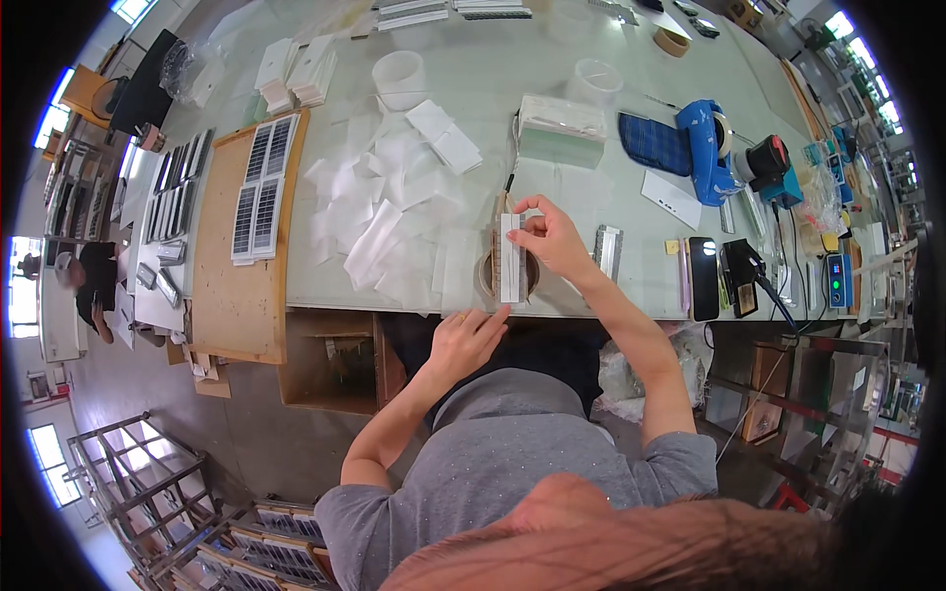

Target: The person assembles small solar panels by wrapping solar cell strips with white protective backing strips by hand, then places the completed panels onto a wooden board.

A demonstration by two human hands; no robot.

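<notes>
A narrow white strip (509, 266) with fine marks along its edge lies lengthwise in front of me, near the table's front edge. My right hand (555, 239) is at its far end, thumb and forefinger closed in a pinch. What they hold, if anything, is too small to make out. Stretched out at the near end are the fingers of my left hand (467, 342), the forefinger tip touching or almost touching the strip. Under the strip a round brownish thing (533, 275) partly shows. A thin dark-tipped tool or cable (509, 182) runs up from the far end.
Loose white sheets (379, 222) spread to the left, beside a wooden board (222, 286) bearing dark-celled panels (264, 187). Beyond the strip stands a clear-fronted box (562, 131). A blue tape dispenser (706, 153), a phone (703, 279) and a black stand (746, 276) are on the right.
</notes>
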